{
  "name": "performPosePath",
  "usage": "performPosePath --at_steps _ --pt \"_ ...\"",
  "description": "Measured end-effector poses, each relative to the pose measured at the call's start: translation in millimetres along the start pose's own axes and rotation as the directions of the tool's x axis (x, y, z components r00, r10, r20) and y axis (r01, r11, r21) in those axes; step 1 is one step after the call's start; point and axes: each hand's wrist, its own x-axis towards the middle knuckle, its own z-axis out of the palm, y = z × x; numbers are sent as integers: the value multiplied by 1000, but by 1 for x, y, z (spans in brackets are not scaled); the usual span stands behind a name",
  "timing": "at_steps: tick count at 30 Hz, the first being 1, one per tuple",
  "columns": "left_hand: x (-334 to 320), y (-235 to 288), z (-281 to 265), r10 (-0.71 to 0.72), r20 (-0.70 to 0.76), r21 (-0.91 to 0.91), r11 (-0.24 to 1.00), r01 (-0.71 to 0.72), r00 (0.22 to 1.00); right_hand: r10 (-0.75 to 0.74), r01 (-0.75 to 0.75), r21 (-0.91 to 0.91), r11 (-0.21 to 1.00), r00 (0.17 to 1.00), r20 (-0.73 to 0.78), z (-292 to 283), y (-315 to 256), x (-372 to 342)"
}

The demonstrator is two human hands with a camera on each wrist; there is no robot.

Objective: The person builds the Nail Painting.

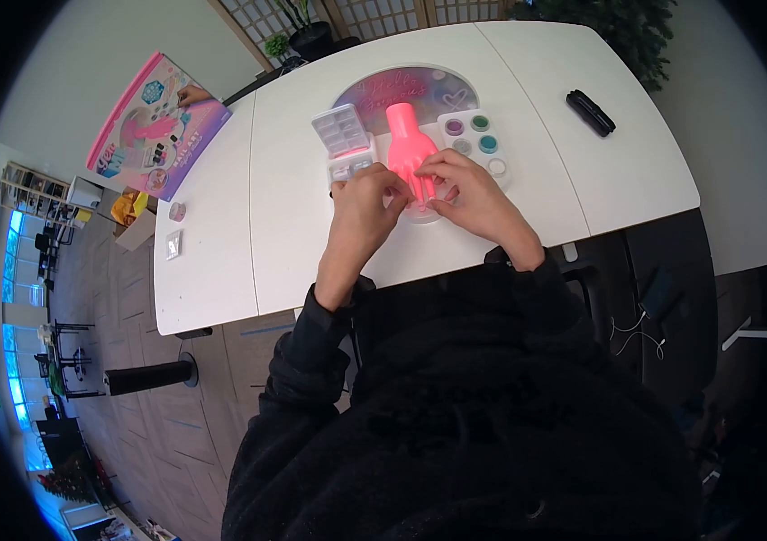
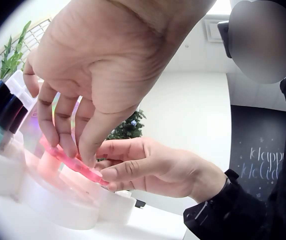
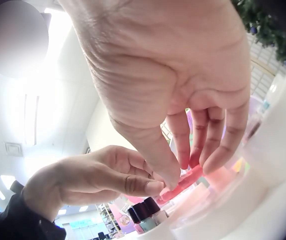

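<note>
A pink model hand stands on a white base, its fingers toward the person. My left hand bends over the model's fingertips from the left, thumb and fingertips pinching at a pink finger. From the other side my right hand pinches the same area, its thumb and fingers around the pink finger. The two hands' fingertips nearly meet there. Any small piece between them is hidden by the fingers. Dark-capped nail polish bottles stand in the base beside the hands.
Left of the model is an opened clear compartment case; right of it are glitter pots. A decorated backboard rises behind. The nail art box, a small packet and a black case are on the white table.
</note>
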Motion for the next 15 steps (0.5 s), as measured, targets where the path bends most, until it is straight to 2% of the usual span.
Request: performPosePath --at_steps 1,3,4,5,6,7,9,11,12,13,15 --pt "2 -2 -2 33 -29 -90 995 -35 999 0 0 0 1000 1000 -1 -2 0 -1" --pt "1 -2 -5 9 -42 -113 994 -14 999 37 -35 115 993 999 -11 -10 1 -2" --pt "2 0 -9 -15 -57 -137 991 7 998 35 -34 113 993 999 -12 -19 -2 -2" --pt "2 3 -14 -13 -59 -139 990 4 998 95 -92 94 991 995 -23 -31 -6 -1" --pt "2 6 -20 -61 -46 -142 988 54 997 153 -150 74 986 988 -35 -42 -7 -1" --pt "2 6 -24 -109 -34 -145 984 103 993 149 -146 67 987 988 -38 -54 -3 -1" --pt "2 -1 -31 -99 -47 -148 985 91 994 195 -192 36 981 952 -237 -86 10 -2" --pt "3 -5 -40 -89 -70 -149 986 77 994 169 -225 -126 966 922 -349 -123 47 -6" --pt "4 -4 -45 -101 -84 -180 980 85 991 176 -298 -256 920 896 -408 -142 65 -8" --pt "5 -4 -50 -113 -99 -210 973 90 989 170 -369 -376 850 867 -468 -162 82 -10" --pt "7 -8 -57 -101 -158 -233 970 62 982 146 -481 -634 605 850 -505 -200 116 -16"
